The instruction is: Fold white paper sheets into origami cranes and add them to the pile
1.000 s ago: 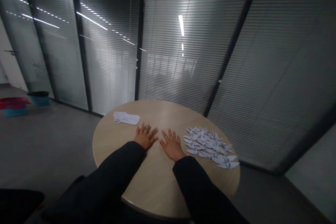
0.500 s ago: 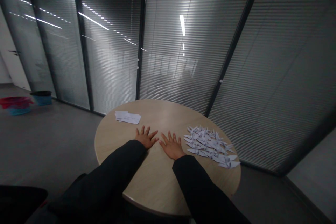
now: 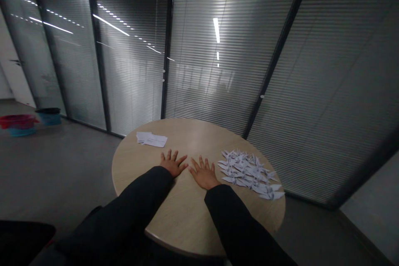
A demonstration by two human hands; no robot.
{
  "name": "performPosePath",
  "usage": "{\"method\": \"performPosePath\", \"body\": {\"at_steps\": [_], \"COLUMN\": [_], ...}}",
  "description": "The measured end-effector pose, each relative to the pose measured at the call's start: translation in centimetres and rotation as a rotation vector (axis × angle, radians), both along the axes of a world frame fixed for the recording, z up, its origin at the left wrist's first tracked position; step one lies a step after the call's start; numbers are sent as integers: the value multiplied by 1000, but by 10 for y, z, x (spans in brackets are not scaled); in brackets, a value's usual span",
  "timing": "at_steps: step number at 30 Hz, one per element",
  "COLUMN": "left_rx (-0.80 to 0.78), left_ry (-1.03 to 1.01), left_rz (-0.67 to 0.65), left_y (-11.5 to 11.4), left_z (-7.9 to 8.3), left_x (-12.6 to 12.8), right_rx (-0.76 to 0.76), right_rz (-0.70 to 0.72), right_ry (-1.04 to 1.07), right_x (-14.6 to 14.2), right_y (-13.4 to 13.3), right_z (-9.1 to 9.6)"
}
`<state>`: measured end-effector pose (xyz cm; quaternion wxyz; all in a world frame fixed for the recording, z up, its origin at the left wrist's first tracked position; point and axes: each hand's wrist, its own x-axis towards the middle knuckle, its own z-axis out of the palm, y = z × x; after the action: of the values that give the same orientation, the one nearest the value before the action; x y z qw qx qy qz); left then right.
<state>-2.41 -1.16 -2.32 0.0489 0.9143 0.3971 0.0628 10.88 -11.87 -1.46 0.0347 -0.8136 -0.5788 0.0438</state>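
My left hand (image 3: 172, 163) lies flat on the round wooden table (image 3: 187, 212), palm down, fingers spread, holding nothing. My right hand (image 3: 204, 173) rests flat beside it, also open and empty. Both arms wear black sleeves. A heap of several white folded paper cranes (image 3: 249, 173) sits on the table just right of my right hand, not touching it. A small stack of white paper sheets (image 3: 151, 139) lies at the far left of the table, beyond my left hand.
Glass partitions with closed blinds (image 3: 218, 58) stand right behind the table. Grey floor spreads to the left, with a red basin (image 3: 17, 121) and a black-rimmed blue bin (image 3: 49, 116) by the wall. Something dark (image 3: 25, 237) sits at my lower left.
Both hands stay flat on the table in the same place. Only the view has shifted slightly.
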Motion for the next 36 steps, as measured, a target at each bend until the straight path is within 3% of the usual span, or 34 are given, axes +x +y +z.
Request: {"method": "performPosePath", "body": {"at_steps": [18, 29, 33, 36], "left_rx": [2, 21, 68, 135], "left_ry": [19, -12, -48, -131], "left_rz": [11, -6, -62, -90], "left_y": [0, -2, -8, -20], "left_z": [0, 0, 2, 15], "left_x": [1, -1, -4, -16], "right_rx": [-34, 33, 57, 139], "right_rz": [-18, -4, -1, 44], "right_ry": [-4, -24, -28, -37], "right_x": [-1, -1, -7, -14], "right_y": [0, -2, -7, -21], "right_z": [2, -2, 8, 19]}}
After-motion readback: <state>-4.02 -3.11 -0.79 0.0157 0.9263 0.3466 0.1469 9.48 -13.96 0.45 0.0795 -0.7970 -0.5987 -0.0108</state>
